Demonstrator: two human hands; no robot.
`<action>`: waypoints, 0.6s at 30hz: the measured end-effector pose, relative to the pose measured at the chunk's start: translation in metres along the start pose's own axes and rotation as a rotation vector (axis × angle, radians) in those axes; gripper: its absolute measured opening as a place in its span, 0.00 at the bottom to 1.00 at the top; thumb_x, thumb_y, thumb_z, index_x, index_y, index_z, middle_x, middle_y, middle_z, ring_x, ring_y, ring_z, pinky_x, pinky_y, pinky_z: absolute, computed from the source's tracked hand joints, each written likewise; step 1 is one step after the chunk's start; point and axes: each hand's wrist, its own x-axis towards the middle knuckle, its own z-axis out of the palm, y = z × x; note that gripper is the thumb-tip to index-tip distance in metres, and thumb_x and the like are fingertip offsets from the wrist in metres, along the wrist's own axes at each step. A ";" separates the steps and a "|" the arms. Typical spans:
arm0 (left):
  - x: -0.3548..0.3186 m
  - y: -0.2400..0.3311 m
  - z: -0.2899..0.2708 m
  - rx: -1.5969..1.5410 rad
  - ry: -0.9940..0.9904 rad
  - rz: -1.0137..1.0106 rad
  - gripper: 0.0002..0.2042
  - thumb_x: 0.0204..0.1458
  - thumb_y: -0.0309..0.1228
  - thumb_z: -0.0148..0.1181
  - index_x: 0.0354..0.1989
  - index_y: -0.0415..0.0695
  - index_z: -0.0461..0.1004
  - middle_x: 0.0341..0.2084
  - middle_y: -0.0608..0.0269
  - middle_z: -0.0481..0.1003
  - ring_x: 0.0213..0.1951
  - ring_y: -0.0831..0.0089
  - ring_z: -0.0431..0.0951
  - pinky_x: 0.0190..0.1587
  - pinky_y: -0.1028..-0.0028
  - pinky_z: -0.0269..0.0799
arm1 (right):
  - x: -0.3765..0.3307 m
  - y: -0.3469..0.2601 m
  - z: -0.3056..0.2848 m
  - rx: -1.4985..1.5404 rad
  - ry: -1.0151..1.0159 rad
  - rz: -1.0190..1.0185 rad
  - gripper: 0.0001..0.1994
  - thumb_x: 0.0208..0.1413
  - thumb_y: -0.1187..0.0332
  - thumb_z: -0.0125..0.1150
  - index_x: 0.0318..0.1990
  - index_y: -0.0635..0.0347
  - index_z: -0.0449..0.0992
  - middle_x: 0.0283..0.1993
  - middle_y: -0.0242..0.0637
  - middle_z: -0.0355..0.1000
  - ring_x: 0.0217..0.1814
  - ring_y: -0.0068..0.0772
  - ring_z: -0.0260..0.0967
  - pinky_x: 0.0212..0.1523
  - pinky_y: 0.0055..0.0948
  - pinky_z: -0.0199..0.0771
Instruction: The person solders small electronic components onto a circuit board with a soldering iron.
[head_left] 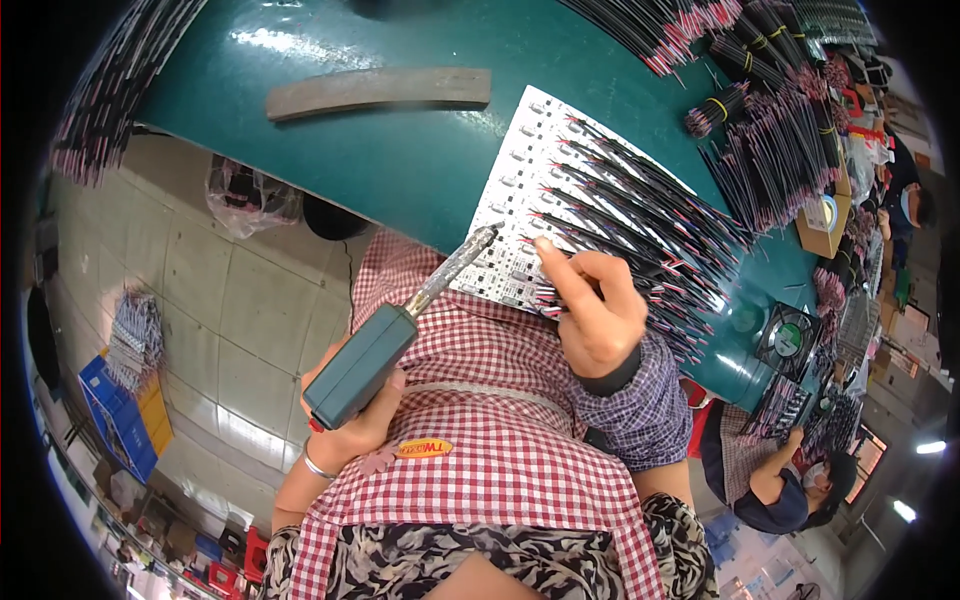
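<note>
My left hand [365, 425] is closed around the dark green body of a soldering gun [365, 365]. Its metal nozzle points up and right, with the dark tip over a white circuit board panel [508, 205] at the table's near edge. Closed in a pinch, my right hand [602, 310] has its fingertips on the panel beside the tip, at the end of a thin wire [532, 240]. Rows of black, red and white wires [640, 200] run from the panel to the right, and small components sit along its left part.
A curved grey bar [380, 93] lies on the green table [420, 150]. Wire bundles [770, 160] are piled at the right, near a small fan [788, 338] and an open cardboard box [825, 225]. A co-worker [785, 485] sits at the lower right. Blue and yellow bins [125, 415] stand on the left floor.
</note>
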 end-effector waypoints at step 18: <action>-0.003 -0.007 0.006 -0.042 -0.001 0.019 0.13 0.40 0.19 0.67 0.37 0.31 0.79 0.33 0.49 0.79 0.28 0.64 0.81 0.30 0.73 0.76 | -0.003 0.014 0.022 -0.081 0.048 -0.160 0.31 0.26 0.87 0.57 0.48 0.64 0.80 0.33 0.38 0.71 0.31 0.39 0.69 0.32 0.34 0.71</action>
